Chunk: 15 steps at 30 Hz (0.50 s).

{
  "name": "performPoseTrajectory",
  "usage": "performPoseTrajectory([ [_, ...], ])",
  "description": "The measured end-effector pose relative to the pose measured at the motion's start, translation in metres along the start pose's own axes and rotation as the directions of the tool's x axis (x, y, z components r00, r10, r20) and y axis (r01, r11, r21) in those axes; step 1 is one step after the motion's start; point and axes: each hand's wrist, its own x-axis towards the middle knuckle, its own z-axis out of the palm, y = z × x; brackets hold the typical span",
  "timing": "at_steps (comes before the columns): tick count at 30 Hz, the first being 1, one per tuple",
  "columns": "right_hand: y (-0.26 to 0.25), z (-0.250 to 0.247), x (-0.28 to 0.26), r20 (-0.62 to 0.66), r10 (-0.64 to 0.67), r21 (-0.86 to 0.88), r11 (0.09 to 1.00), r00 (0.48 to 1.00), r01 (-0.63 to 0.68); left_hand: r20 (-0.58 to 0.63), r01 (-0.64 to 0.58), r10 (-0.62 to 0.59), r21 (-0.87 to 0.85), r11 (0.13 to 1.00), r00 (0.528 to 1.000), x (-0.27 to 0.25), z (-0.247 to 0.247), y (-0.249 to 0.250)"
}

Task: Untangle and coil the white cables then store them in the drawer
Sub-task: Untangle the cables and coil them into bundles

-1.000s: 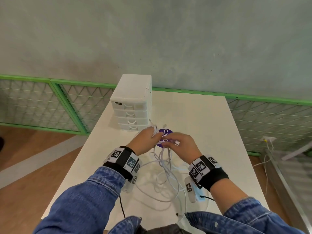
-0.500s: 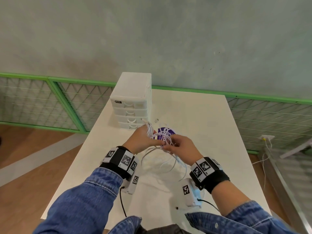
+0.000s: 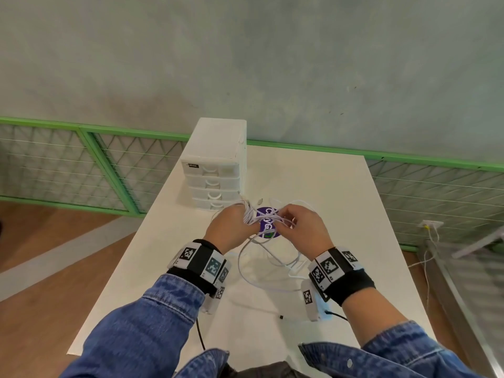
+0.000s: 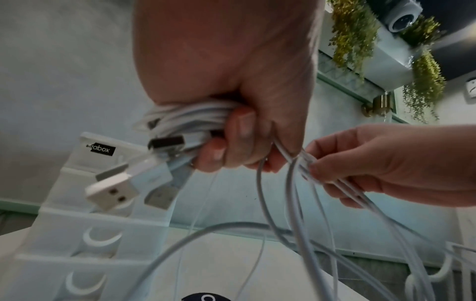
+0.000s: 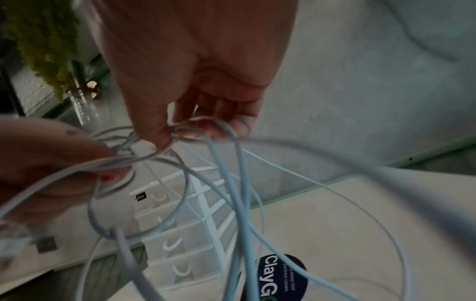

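Head view: at frame centre my left hand (image 3: 231,227) grips a bundle of white cables (image 3: 268,264), fingers curled tight round it, USB plugs (image 4: 113,190) poking out. My right hand (image 3: 302,229) pinches several strands just beside it. Loose loops hang below onto the counter (image 3: 341,192). Above-left stands the white drawer unit (image 3: 215,170), drawers closed, near a purple sticker (image 5: 283,277).

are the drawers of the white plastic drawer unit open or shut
Shut: all four fronts of the white plastic drawer unit sit flush in the head view, none pulled out.
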Motion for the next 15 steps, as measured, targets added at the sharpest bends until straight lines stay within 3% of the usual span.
performPoseTrajectory([
  [4, -0.0004, -0.0014, -0.0025, 0.018, 0.105, -0.199, 0.975, 0.994, -0.099, 0.069, -0.043, 0.048, -0.066, 0.997, 0.996, 0.0015, -0.0004, -0.0003],
  [7, 0.0022, -0.0056, -0.0022, 0.081, 0.206, -0.236, 0.954, 0.975, -0.182, 0.144, -0.016, 0.037, -0.144, 0.989, 0.989, -0.0011, -0.0045, 0.0009],
  [12, 0.0018, -0.0059, 0.0033, 0.097, 0.173, 0.016, 0.984, 0.980, -0.175, 0.247, 0.054, -0.001, -0.210, 0.976, 0.969, -0.0036, -0.0042, -0.0017],
  [15, 0.0016, -0.0071, 0.0035, 0.130, 0.143, 0.193, 0.967, 0.981, -0.166, 0.153, 0.012, 0.016, -0.182, 0.983, 0.988, -0.0046, -0.0064, -0.0023],
])
